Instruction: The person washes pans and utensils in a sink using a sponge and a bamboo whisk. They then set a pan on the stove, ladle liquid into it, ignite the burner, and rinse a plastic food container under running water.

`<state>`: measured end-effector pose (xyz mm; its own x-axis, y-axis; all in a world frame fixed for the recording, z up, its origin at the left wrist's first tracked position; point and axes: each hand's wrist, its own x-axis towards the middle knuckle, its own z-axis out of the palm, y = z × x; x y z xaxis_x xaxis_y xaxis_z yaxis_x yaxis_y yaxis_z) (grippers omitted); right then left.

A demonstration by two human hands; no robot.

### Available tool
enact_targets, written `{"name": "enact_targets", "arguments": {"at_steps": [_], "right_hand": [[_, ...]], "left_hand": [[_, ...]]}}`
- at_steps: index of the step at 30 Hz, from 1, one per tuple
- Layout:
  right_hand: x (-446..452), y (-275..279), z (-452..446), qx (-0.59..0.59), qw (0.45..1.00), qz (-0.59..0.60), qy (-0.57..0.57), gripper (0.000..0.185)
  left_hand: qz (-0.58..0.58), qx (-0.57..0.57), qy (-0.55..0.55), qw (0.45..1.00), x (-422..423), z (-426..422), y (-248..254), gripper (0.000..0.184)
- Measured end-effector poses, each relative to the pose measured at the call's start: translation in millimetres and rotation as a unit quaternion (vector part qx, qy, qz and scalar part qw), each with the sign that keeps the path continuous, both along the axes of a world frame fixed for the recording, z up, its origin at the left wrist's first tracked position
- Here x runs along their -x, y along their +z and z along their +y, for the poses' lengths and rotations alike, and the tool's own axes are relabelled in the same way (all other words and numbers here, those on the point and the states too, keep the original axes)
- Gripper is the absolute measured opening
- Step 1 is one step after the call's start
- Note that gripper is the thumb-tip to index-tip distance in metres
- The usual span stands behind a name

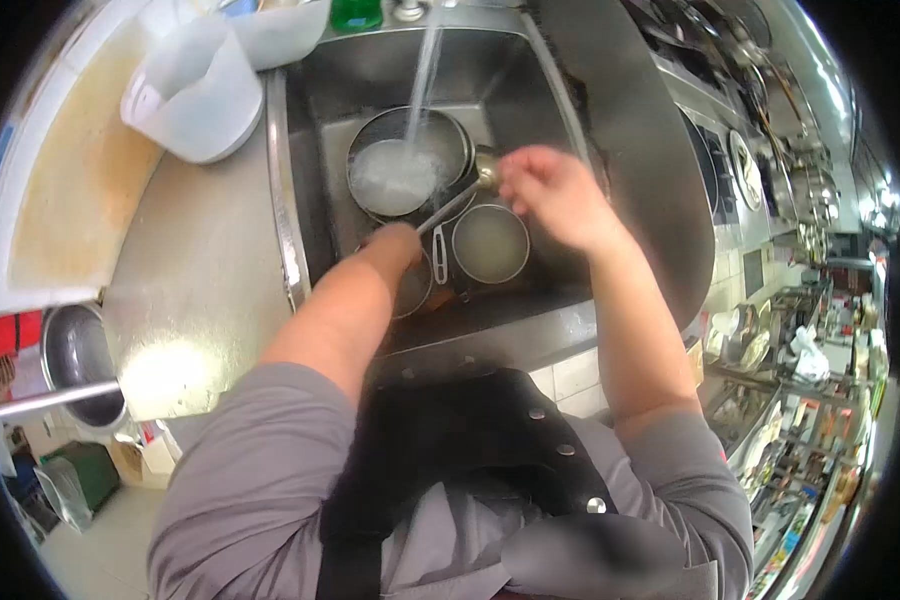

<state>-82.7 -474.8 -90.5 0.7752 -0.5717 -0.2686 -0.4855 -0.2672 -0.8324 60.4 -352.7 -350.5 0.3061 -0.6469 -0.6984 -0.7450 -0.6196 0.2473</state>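
The left hand [395, 245] grips one ladle [455, 201] over the sink [335, 75]; the right hand [553, 195], fingers loosely curled, is just beside its bowl. At least three round vessels sit below, one at right holding cloudy liquid [490, 245].

left hand [395, 245]: round ladle [486, 169] handle | right hand [548, 192]: blurred, beside ladle bowl | sink [322, 95]: water stream [426, 70] into round pan [448, 135]; pot [490, 243] of cloudy liquid nearby
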Motion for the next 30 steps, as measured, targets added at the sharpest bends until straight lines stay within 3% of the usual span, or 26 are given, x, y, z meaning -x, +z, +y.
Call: {"name": "enact_targets", "arguments": {"at_steps": [3,5,7,9,11,13,14,15,16,19,20,21,23,26,27,30], "right_hand": [[41.6,-6.2,7.5,-0.075,0.997,-0.002,-0.036,0.023],[63.4,-9.2,15.7,-0.095,0.994,0.002,-0.051,0.023],[85.0,-14.0,25.7,-0.122,0.991,0.022,-0.053,0.025],[108.2,-38.5,32.1,-0.074,0.997,0.015,-0.011,0.037],[115.5,-34.5,45.2,-0.106,0.992,0.061,0.026,0.06],[114.9,-34.6,55.7,-0.108,0.985,0.104,0.081,0.095],[112.9,-35.8,65.2,-0.184,0.978,0.046,0.087,0.086],[109.4,-35.5,71.9,-0.259,0.961,-0.009,0.094,0.077],[103.2,-18.5,73.9,-0.212,0.972,0.062,0.078,0.061],[82.3,-0.6,50.2,-0.236,0.967,0.084,-0.045,0.051],[77.8,-11.8,35.9,-0.199,0.978,0.043,-0.04,0.041],[68.8,5.1,22.9,-0.137,0.985,0.105,-0.018,0.038],[52.9,12.3,0.3,-0.173,0.982,0.073,-0.038,0.029],[26.1,36.4,-19.2,-0.143,0.983,0.116,-0.008,0.02],[19.6,46.2,-20.3,-0.128,0.981,0.144,-0.003,0.02],[3.8,70.4,-22.7,-0.071,0.975,0.209,0.03,0.023]], "left_hand": [[0.032,0.074,0.063,0.995,16.2,16.9,-54.0,0.034],[0.079,0.123,0.101,0.984,29.0,14.7,-38.3,0.038],[0.125,0.169,0.131,0.969,41.2,10.4,40.9,0.042],[0.192,0.174,0.193,0.946,50.6,12.8,82.9,0.045],[0.277,0.185,0.299,0.894,59.7,10.9,122.0,0.046],[0.374,0.27,0.399,0.792,77.2,-3.1,100.4,0.038],[0.417,0.305,0.441,0.734,86.8,-12.2,95.4,0.034],[0.418,0.331,0.488,0.691,100.9,-20.5,133.3,0.031],[0.436,0.361,0.508,0.649,106.3,-34.7,139.9,0.03],[0.46,0.41,0.579,0.534,94.8,-71.0,159.6,0.026],[0.463,0.416,0.603,0.499,83.4,-80.9,165.8,0.024],[0.484,0.41,0.614,0.469,67.5,-92.5,167.4,0.023],[0.526,0.39,0.637,0.406,35.0,-116.4,159.4,0.021],[0.542,0.405,0.656,0.335,-12.1,-142.8,145.0,0.017],[0.554,0.397,0.674,0.285,-31.7,-151.3,137.4,0.015],[0.542,0.381,0.693,0.285,-88.7,-175.7,91.8,0.012]]}}
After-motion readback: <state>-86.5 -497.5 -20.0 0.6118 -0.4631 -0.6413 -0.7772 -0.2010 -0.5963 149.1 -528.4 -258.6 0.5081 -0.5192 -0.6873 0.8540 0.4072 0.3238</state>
